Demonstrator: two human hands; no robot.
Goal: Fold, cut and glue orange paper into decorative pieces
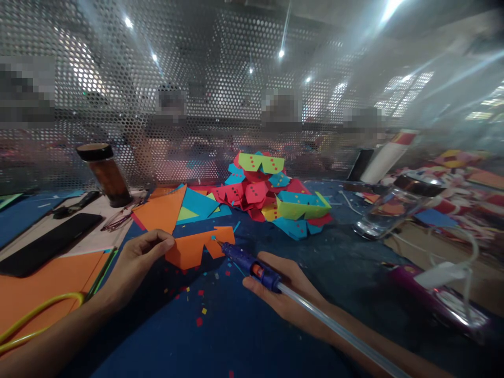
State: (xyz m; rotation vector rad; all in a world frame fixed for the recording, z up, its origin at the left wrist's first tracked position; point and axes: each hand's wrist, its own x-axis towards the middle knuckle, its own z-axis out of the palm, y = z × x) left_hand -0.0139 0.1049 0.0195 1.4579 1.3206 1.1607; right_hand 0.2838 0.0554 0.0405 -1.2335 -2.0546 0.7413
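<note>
Grey perforated screen (220, 68), standing beyond the fingers of the left hand (147, 249) and the right hand (289, 283), with dim figures (157, 152) behind. Blue table (157, 341), spread beneath both sets of fingers. Far to the right of the right fingers, a heap of paper pieces (464, 197), red and white among them. Left of the left fingers, orange sheets (51, 268). Beyond the right fingertips, a pile of paper masks (255, 194), red, blue and lime, dotted across the fronts.

Closed in the right fingers, a blue pen-shaped tool (252, 265): orange part inside the barrel's window, clear rod out of the rear. Well right of those fingers, a purple object (407, 275) with white cable. Left of the left fingers, a black phone (51, 244). Beyond and right of the right fingers, a clear bottle (388, 210), capped, orange visible through the wall; cannot tell the contents. Beyond the left fingers, a jar (110, 181), black lid on, dark brown contents inside.

Pinched narrowly between left thumb and forefinger by its left end, an orange paper cut-out (189, 249). On it, right of the pinch, a blue square (213, 238), just beside the tool's tip; cannot tell about contact. Nearer than the fingertips, between both hands, tiny scraps (200, 292).
</note>
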